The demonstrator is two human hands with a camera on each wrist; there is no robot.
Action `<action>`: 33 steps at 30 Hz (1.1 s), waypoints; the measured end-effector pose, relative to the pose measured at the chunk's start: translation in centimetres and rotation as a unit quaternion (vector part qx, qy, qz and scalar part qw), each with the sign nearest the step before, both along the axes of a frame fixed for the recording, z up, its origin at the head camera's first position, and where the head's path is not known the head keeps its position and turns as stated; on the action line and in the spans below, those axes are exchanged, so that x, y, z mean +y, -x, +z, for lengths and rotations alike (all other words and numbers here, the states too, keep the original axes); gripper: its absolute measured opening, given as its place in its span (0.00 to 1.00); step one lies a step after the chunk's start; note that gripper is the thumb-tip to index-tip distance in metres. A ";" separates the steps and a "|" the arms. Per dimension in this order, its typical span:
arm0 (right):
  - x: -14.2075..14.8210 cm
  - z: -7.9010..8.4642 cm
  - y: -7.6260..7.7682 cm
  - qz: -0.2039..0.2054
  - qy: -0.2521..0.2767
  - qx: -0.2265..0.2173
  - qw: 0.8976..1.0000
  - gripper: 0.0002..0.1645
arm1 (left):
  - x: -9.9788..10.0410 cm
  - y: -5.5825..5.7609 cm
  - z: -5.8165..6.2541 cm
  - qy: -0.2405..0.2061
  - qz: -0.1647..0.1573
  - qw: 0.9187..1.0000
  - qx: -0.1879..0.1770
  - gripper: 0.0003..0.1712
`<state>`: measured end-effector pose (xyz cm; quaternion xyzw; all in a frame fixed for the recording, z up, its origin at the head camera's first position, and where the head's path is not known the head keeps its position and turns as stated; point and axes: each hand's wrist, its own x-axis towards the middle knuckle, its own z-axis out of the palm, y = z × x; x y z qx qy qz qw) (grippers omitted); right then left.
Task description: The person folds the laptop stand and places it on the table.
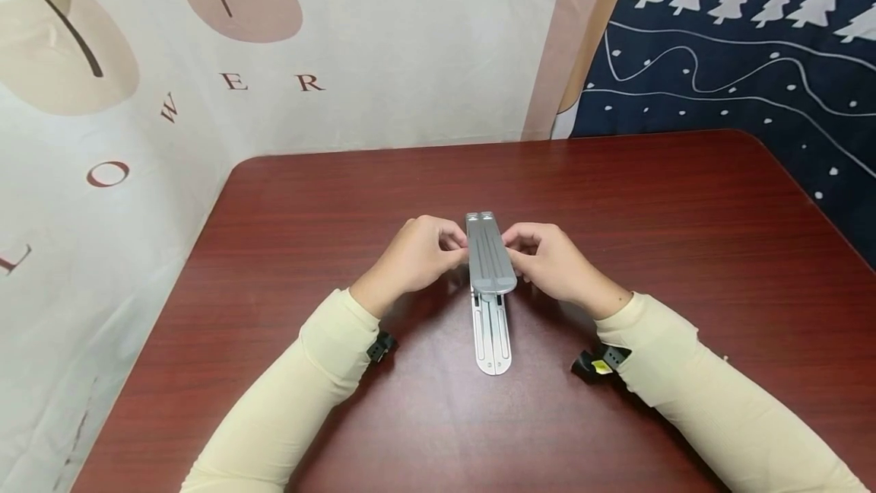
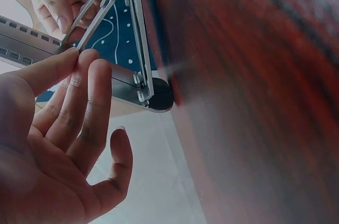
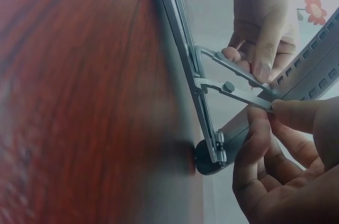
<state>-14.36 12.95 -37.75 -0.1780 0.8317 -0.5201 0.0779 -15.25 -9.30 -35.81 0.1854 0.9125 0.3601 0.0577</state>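
A silver folding laptop stand (image 1: 489, 253), its two halves side by side, stands on the table with its slotted upper part tilted above the base (image 1: 493, 348). On its left side my left hand (image 1: 419, 256) pinches the end of one support strut (image 2: 94, 27) between thumb and fingertips, where it meets the slotted underside. From the other side my right hand (image 1: 557, 263) pinches the matching strut (image 3: 238, 92) at the same height. In the right wrist view, both struts slope from the base to the slotted upper part. The head view hides them under the upper part.
The dark red wooden table (image 1: 328, 189) spreads around the stand. A pale printed cloth (image 1: 411, 44) hangs behind and to the left; a navy cloth with white trees (image 1: 725, 67) hangs at the right. Black straps circle both wrists.
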 end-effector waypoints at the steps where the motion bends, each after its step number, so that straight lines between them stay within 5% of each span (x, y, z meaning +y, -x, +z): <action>1: 0.0 0.0 0.0 0.000 0.001 -0.001 1.000 0.03 | 0.0 0.0 0.0 0.000 0.000 1.000 0.001 0.03; 33: 0.1 -0.4 0.8 0.001 -0.009 -0.027 1.000 0.05 | 0.1 0.0 0.0 0.006 -0.002 1.000 -0.018 0.03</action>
